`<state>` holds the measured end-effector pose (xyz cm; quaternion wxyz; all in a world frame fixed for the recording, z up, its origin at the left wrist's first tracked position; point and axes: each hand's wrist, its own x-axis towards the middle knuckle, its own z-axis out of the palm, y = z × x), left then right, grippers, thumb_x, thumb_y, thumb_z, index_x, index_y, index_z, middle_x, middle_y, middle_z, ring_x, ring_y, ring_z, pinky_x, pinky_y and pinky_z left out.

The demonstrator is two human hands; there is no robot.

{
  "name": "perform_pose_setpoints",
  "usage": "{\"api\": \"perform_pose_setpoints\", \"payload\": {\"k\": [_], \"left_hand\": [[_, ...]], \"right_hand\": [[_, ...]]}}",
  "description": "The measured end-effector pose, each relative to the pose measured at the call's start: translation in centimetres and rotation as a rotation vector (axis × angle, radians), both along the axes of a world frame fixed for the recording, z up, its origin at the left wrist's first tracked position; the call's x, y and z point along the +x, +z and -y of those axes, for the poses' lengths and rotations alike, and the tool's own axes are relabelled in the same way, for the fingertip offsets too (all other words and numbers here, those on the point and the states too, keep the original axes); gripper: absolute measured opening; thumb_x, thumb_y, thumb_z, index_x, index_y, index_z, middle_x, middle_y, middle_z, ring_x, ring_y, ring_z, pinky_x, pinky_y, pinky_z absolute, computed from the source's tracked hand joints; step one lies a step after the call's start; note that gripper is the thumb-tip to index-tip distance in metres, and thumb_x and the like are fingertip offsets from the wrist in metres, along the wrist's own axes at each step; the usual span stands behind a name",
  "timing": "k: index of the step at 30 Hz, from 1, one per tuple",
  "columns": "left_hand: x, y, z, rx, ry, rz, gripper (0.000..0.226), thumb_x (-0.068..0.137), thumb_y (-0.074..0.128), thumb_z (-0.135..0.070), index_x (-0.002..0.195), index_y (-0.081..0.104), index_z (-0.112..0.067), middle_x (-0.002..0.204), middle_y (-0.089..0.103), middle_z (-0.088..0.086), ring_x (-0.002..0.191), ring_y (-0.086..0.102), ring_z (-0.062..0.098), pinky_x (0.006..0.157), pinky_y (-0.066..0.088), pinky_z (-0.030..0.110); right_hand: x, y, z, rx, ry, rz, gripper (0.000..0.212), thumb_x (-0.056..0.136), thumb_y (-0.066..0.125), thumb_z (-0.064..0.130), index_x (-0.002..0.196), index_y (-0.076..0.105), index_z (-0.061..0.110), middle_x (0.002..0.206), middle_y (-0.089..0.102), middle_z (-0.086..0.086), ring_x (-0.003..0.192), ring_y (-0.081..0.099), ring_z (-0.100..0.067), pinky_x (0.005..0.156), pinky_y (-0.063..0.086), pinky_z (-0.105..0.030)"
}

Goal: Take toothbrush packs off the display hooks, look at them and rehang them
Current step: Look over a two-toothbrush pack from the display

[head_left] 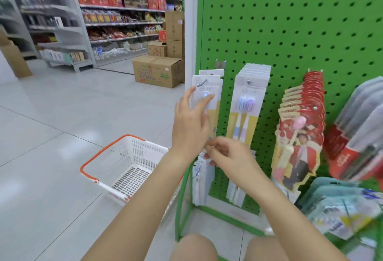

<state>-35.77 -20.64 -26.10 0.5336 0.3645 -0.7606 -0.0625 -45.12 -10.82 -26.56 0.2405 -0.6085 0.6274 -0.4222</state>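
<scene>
White toothbrush packs with yellow lower panels hang on hooks of a green pegboard (290, 22). The leftmost stack (214, 82) hangs on a metal hook (202, 83). My left hand (191, 122) lies against the front pack of that stack, fingers stretched up along its left edge and face. My right hand (230, 155) is below it and pinches the bottom edge of the same pack. A second stack (248, 99) with blue and purple brush heads hangs just to the right, untouched.
A white shopping basket (132, 167) with orange handles stands on the floor to the left. Red children's toothbrush packs (300, 136) and grey-red packs (360, 132) hang further right. Cardboard boxes (157, 70) and shelves stand behind. My knees are at the bottom.
</scene>
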Motion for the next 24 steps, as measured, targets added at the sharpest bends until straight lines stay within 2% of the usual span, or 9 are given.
{"api": "perform_pose_setpoints", "payload": {"k": [3, 6, 8, 11, 14, 18, 24], "left_hand": [[-1.1, -0.1, 0.7, -0.024, 0.014, 0.058, 0.045, 0.088, 0.051, -0.008, 0.131, 0.061, -0.017, 0.148, 0.035, 0.026, 0.131, 0.039, 0.042, 0.106, 0.03, 0.039], [-2.2, -0.6, 1.6, -0.013, -0.009, 0.099, 0.045, 0.093, 0.038, -0.018, 0.133, 0.058, -0.017, 0.153, 0.027, 0.026, 0.14, 0.03, 0.042, 0.11, 0.03, 0.044], [-2.9, -0.7, 2.3, -0.001, -0.039, 0.112, 0.046, 0.095, 0.033, -0.017, 0.135, 0.057, -0.016, 0.156, 0.021, 0.026, 0.144, 0.022, 0.041, 0.112, 0.027, 0.042], [-3.8, -0.6, 3.5, 0.003, -0.087, 0.108, 0.043, 0.096, 0.044, -0.005, 0.136, 0.055, -0.014, 0.158, 0.015, 0.025, 0.148, 0.014, 0.038, 0.112, 0.023, 0.037], [-4.5, -0.7, 4.8, 0.026, -0.119, 0.114, 0.042, 0.096, 0.047, -0.001, 0.136, 0.055, -0.013, 0.16, 0.014, 0.021, 0.149, 0.011, 0.034, 0.114, 0.023, 0.037], [-5.4, -0.6, 6.0, 0.085, -0.155, 0.151, 0.043, 0.098, 0.044, -0.003, 0.138, 0.053, -0.015, 0.163, 0.007, 0.012, 0.15, 0.008, 0.028, 0.114, 0.024, 0.038], [-6.5, -0.7, 7.3, 0.088, -0.144, 0.138, 0.044, 0.098, 0.043, -0.002, 0.138, 0.054, -0.016, 0.163, 0.008, 0.012, 0.15, 0.008, 0.031, 0.117, 0.02, 0.04]], "right_hand": [[-1.0, 0.4, -0.4, -0.02, -0.028, 0.014, 0.014, 0.094, 0.056, 0.023, 0.093, 0.069, 0.025, 0.08, 0.072, 0.005, 0.071, 0.068, -0.01, 0.082, 0.053, -0.043], [-1.9, 0.7, -0.6, -0.043, -0.049, 0.029, 0.014, 0.095, 0.055, 0.024, 0.092, 0.069, 0.027, 0.078, 0.071, 0.009, 0.071, 0.067, -0.004, 0.082, 0.054, -0.04], [-2.4, 0.7, -0.6, -0.066, -0.062, 0.041, 0.014, 0.095, 0.056, 0.025, 0.091, 0.068, 0.031, 0.079, 0.071, 0.014, 0.074, 0.066, -0.003, 0.081, 0.054, -0.036], [-3.1, 0.6, -0.6, -0.128, -0.113, 0.025, 0.016, 0.094, 0.057, 0.023, 0.094, 0.069, 0.033, 0.082, 0.069, 0.02, 0.084, 0.061, 0.007, 0.072, 0.046, -0.011], [-3.5, 0.7, -0.6, -0.185, -0.161, 0.057, 0.019, 0.094, 0.056, 0.019, 0.102, 0.066, 0.033, 0.099, 0.065, 0.024, 0.096, 0.055, 0.016, 0.074, 0.04, -0.001], [-4.0, 0.9, -0.7, -0.271, -0.193, 0.115, 0.021, 0.094, 0.055, 0.015, 0.102, 0.067, 0.032, 0.101, 0.066, 0.022, 0.101, 0.056, 0.011, 0.081, 0.044, -0.007], [-4.6, 1.1, -1.2, -0.318, -0.188, 0.145, 0.027, 0.094, 0.055, 0.01, 0.097, 0.066, 0.035, 0.1, 0.064, 0.031, 0.101, 0.058, 0.008, 0.081, 0.045, -0.008]]}}
